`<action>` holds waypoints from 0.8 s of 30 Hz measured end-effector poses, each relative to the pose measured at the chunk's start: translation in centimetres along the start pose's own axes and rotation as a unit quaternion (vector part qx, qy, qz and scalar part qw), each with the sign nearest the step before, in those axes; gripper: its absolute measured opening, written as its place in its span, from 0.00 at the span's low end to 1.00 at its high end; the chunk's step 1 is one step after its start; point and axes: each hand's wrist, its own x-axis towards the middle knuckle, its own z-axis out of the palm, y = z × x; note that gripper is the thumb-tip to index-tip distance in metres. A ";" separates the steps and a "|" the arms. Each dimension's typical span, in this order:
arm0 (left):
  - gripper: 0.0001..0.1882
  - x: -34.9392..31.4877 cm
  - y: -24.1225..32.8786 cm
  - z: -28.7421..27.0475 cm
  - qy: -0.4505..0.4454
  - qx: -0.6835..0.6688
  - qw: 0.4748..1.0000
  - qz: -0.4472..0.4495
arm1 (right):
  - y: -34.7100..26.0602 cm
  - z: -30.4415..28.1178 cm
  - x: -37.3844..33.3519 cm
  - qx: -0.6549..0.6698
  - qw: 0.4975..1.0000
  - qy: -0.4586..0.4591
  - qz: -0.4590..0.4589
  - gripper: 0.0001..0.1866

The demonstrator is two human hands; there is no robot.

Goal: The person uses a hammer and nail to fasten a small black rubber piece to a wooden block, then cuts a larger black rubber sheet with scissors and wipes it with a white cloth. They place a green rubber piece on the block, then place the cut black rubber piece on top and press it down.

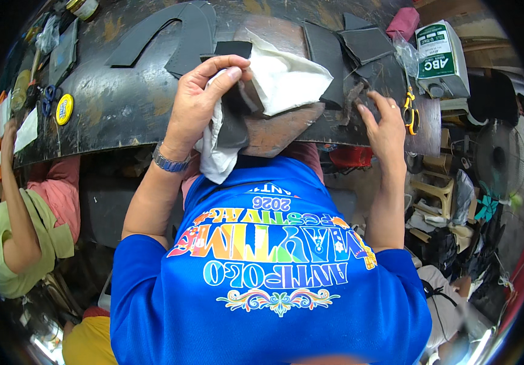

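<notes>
My left hand point(204, 91), with a wristwatch, is closed in a pinch at the upper left edge of a white cloth piece with black backing point(286, 76). Part of this cloth hangs over the table's front edge, below the hand. Under it lies a worn brown board point(283, 131), jutting toward my lap. My right hand point(386, 125) is over the table to the right, thumb and fingers apart. Beside its fingertips sits a small dark scrap point(353, 97); whether they touch it is unclear. Black sheet pieces point(326, 64) lie just beyond, between the cloth and this hand.
Large curved black cut pieces point(192, 36) lie at the back of the dark table point(116, 115). Yellow-handled scissors point(411, 112) and a rectangular can point(441, 58) are at right. Blue scissors point(48, 98) and a round yellow tin point(64, 109) are left, near another person's arm point(15, 194).
</notes>
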 end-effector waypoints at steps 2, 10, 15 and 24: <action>0.13 0.5 0.1 0.2 -0.022 -0.038 0.998 -0.041 | 1.7 0.2 -1.6 0.006 0.999 0.003 0.036 0.18; 0.14 1.8 -0.2 1.7 -0.121 -0.026 0.979 -0.165 | 10.9 -0.7 -0.6 -0.090 0.977 0.105 0.163 0.20; 0.17 1.6 -0.2 1.8 -0.116 0.019 0.983 -0.142 | 14.6 -0.4 1.9 -0.174 0.969 0.025 0.176 0.24; 0.25 1.4 0.5 2.3 -0.155 0.019 0.979 -0.131 | 15.9 -0.8 2.0 -0.149 0.951 -0.038 0.266 0.30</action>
